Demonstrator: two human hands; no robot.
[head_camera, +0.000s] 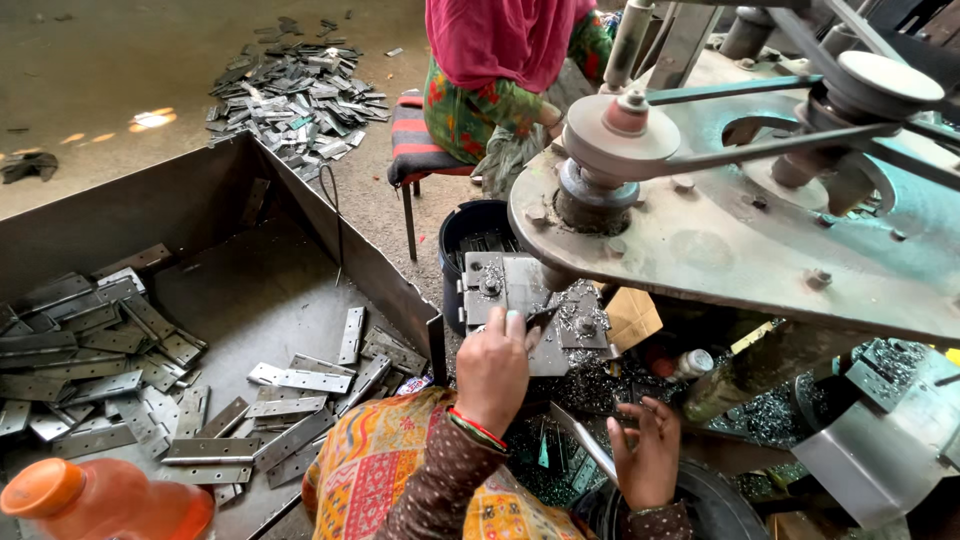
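Note:
My left hand (492, 368), with a red bangle at the wrist, presses down on a grey metal jig plate (505, 285) under the machine's spindle. Its fingertips pinch a small dark hinge piece (546, 316) lying on that plate. Lower right, my right hand (650, 455) hovers with fingers spread over dark metal shavings. Its thumb touches the end of a long hinge plate (580, 440) that lies slanted there. Metal swarf covers the jig and the bench around both hands.
A belt-driven drilling machine (740, 230) with pulleys overhangs the bench. On the left, a large steel tray (300, 200) holds several hinge plates. An orange bottle (100, 500) stands bottom left, a dark bucket (470, 225) behind the jig. Another person sits on a stool (415, 150) near a floor pile of hinges (295, 95).

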